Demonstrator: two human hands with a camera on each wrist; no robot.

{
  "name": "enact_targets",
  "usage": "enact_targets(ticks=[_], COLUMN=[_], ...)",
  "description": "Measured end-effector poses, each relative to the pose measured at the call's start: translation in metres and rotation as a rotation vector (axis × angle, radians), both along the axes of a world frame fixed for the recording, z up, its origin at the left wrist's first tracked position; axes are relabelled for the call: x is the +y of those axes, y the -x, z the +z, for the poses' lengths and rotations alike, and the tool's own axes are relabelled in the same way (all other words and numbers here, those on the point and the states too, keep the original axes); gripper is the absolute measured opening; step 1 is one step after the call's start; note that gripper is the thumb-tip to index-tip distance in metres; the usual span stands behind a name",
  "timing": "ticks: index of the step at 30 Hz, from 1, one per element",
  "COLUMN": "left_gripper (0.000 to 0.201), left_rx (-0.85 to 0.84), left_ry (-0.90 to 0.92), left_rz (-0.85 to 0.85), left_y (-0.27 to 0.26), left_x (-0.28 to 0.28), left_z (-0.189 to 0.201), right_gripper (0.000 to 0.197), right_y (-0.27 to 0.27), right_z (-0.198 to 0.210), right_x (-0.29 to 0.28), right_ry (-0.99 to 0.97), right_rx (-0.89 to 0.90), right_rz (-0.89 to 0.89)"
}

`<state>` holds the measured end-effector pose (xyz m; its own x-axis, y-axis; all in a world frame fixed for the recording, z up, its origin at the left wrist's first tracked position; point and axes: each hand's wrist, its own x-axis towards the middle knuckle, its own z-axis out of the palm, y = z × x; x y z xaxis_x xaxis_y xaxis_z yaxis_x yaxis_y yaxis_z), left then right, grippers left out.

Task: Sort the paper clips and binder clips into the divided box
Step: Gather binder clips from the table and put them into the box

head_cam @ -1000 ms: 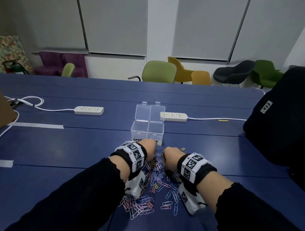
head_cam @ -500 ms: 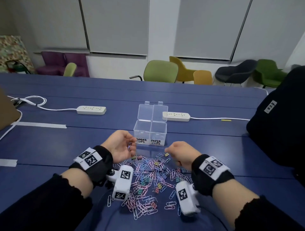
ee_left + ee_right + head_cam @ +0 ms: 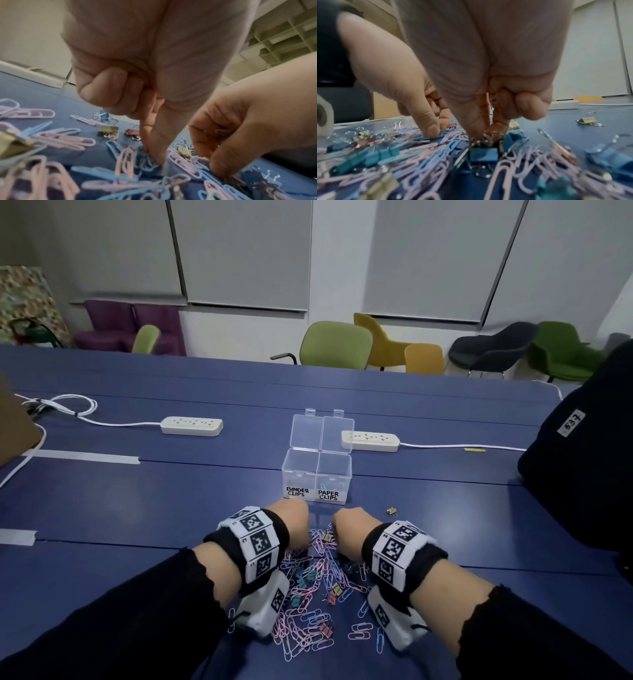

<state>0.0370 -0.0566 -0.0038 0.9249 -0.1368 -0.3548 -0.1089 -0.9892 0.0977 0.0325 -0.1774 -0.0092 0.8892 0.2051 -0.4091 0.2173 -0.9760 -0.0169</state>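
A clear divided box point(image 3: 299, 474) stands open, its left cell labelled BINDER CLIPS and its right cell PAPER CLIPS; a few paper clips show faintly in the right cell. Just in front lies a pile of pastel paper clips and small binder clips point(image 3: 315, 594). Both hands reach down into the pile's far edge. My left hand point(image 3: 291, 522) pinches a blue paper clip point(image 3: 149, 162) with thumb and forefinger against the table, its other fingers curled. My right hand point(image 3: 349, 529) pinches the wire handles of a blue binder clip point(image 3: 483, 154).
One gold binder clip point(image 3: 391, 511) lies apart to the right of the pile. Two white power strips point(image 3: 191, 426) point(image 3: 370, 440) sit behind the box. A black bag point(image 3: 582, 467) fills the table's right side. Grey tape strips point(image 3: 85, 457) mark the left.
Half a second ago the hands were apart and the left palm faced up. Now the left hand has turned over and both hands have come together, down into the pile.
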Motion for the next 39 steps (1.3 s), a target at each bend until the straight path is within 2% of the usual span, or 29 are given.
enact_targets(ticks=[3,4,6,7,9,10,12,14,16,18,19,21,23,24,25,28,29,31,32,33,35,36,37,39], left_gripper=[0.025,0.025,0.023,0.023,0.020,0.018,0.013,0.010,0.009,0.006,0.008,0.021,0.024,0.023,0.022,0.030,0.033,0.038,0.038,0.037,0.035,0.035,0.034,0.032], left_rx=[0.029,0.038,0.067,0.098,0.235,0.311,0.480,0.595,0.644,0.659,0.661,0.664,0.667,0.666,0.669,0.663,0.657,0.603,0.520,0.409,0.176,0.102,0.075,0.095], left_ry=[0.011,0.036,0.184,0.342,0.836,1.070,1.402,1.641,1.810,1.917,1.947,1.934,1.823,1.766,1.727,1.680,1.660,1.547,1.410,1.194,0.667,0.466,0.350,0.262], left_rz=[0.005,0.006,0.054,0.114,0.340,0.450,0.579,0.625,0.669,0.719,0.759,0.842,0.862,0.855,0.844,0.820,0.808,0.753,0.685,0.574,0.310,0.199,0.135,0.104], left_y=[-0.003,-0.003,-0.002,-0.002,0.001,0.003,0.005,0.007,0.010,0.011,0.011,0.009,0.008,0.008,0.008,0.007,0.006,0.005,0.006,0.008,0.011,0.013,0.014,0.015], left_x=[0.005,0.009,0.016,0.020,0.028,0.033,0.043,0.050,0.054,0.054,0.054,0.052,0.050,0.049,0.049,0.053,0.054,0.054,0.054,0.053,0.052,0.050,0.048,0.043], left_z=[0.000,0.000,0.002,0.002,0.004,0.006,0.009,0.011,0.010,0.006,0.003,-0.001,-0.003,-0.004,-0.004,-0.001,0.000,0.001,0.001,0.002,0.001,0.001,-0.001,-0.005], right_gripper=[0.006,0.001,0.006,0.007,0.010,0.012,0.015,0.010,0.019,0.033,0.033,0.016,0.025,0.027,0.026,0.018,0.018,0.026,0.026,0.027,0.030,0.032,0.032,0.030], right_y=[0.000,0.000,0.002,0.002,0.003,0.003,0.006,0.012,0.016,0.017,0.018,0.018,0.019,0.020,0.022,0.026,0.027,0.029,0.031,0.032,0.033,0.032,0.031,0.029], right_z=[0.005,0.007,0.012,0.012,0.012,0.011,0.010,0.011,0.006,-0.002,-0.003,-0.006,-0.003,0.000,0.004,0.010,0.012,0.013,0.013,0.011,0.007,0.006,0.004,0.002], right_x=[-0.006,-0.011,-0.023,-0.030,-0.042,-0.047,-0.054,-0.056,-0.055,-0.051,-0.048,-0.040,-0.032,-0.030,-0.027,-0.024,-0.022,-0.020,-0.017,-0.015,-0.010,-0.008,-0.005,-0.001], right_ry=[-0.063,-0.135,-0.326,-0.447,-0.748,-0.944,-1.355,-1.711,-1.975,-2.106,-2.111,-2.009,-1.803,-1.670,-1.480,-0.652,-0.499,-0.384,-0.332,-0.290,-0.217,-0.187,-0.163,-0.123], right_rx=[-0.013,-0.017,-0.002,0.023,0.094,0.136,0.250,0.386,0.508,0.575,0.580,0.519,0.457,0.413,0.350,0.079,0.018,0.008,0.017,0.022,0.033,0.021,0.013,0.012], right_rz=[-0.008,-0.035,-0.124,-0.177,-0.287,-0.356,-0.469,-0.505,-0.537,-0.573,-0.610,-0.723,-0.819,-0.783,-0.693,-0.229,-0.152,-0.107,-0.088,-0.074,-0.049,-0.034,-0.025,-0.024])
